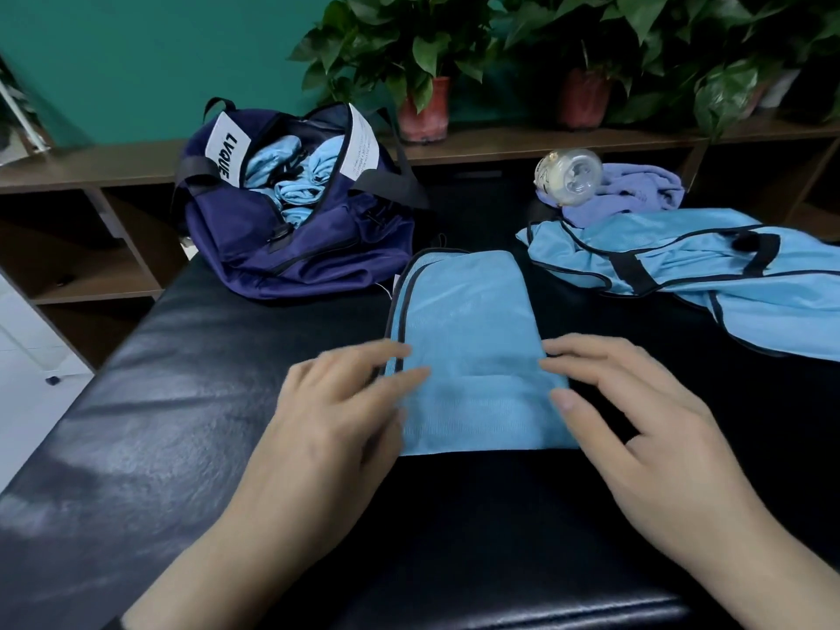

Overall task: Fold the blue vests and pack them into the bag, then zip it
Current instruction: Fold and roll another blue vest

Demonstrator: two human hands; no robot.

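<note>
My two hands frame a folded vest, the open bag waiting at eleven o'clock.

The folded vest point(472, 356) lies between my hands with its long axis running twelve to six. My left hand point(336, 411) rests with loosely spread fingers on its nine o'clock edge and my right hand point(636, 411) does likewise on its three o'clock edge; neither grips. The navy bag point(295, 211), unzipped and already showing blue cloth, sits beyond my left hand, the nearer one. An unfolded vest point(709, 275) sprawls at two o'clock, its far end cut off. Both hands are motion-blurred; how many vests the bag holds I cannot tell.
</note>
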